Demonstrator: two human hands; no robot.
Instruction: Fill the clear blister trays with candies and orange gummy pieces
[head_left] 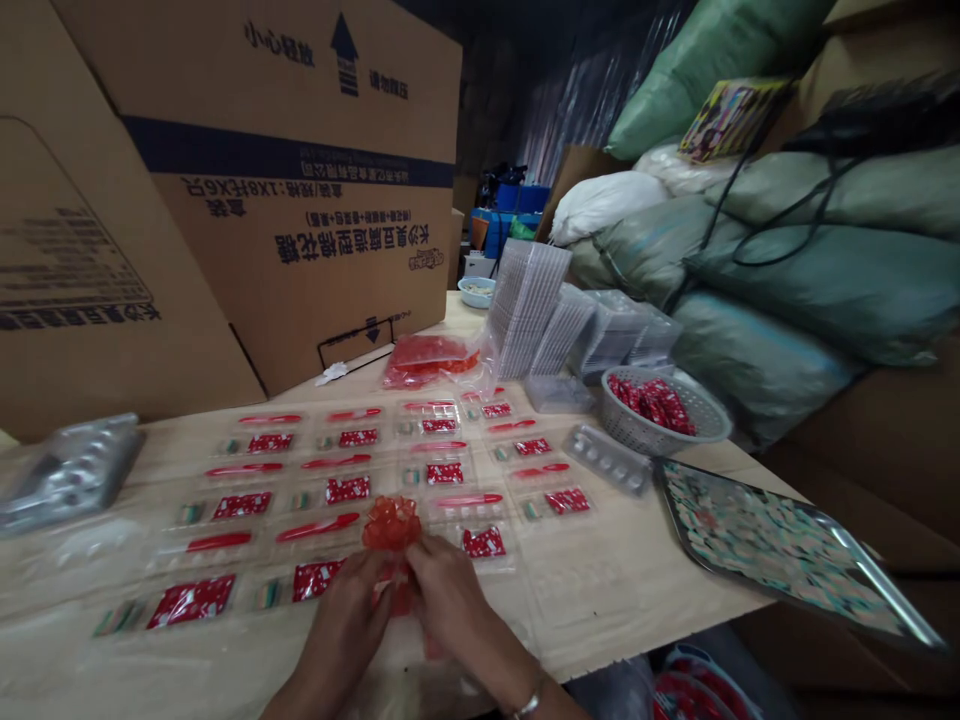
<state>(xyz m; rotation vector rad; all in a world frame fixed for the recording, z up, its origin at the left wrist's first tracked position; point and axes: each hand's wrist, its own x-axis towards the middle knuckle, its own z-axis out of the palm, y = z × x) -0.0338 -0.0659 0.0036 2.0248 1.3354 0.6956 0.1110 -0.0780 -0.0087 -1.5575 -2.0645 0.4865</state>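
My left hand (345, 628) and my right hand (450, 600) meet near the table's front edge. Both pinch a crinkled red translucent plastic bundle (391, 525), which is gathered at the top and partly hidden by my fingers. Around my hands, clear plastic blister trays (360, 480) lie flat on the table. In them are red patterned packets (241, 505), red plastic spoons (219, 541) and small striped sachets (191, 513). One red packet (319, 580) sits directly beside my left hand.
Stacked clear trays (525, 305) and a red-filled plastic bag (427, 360) stand at the back. A grey basket of red packets (664, 415) and a patterned metal tray (780, 545) are on the right. Cardboard boxes (300, 200) rise at the left, and large sacks (787, 260) at the right.
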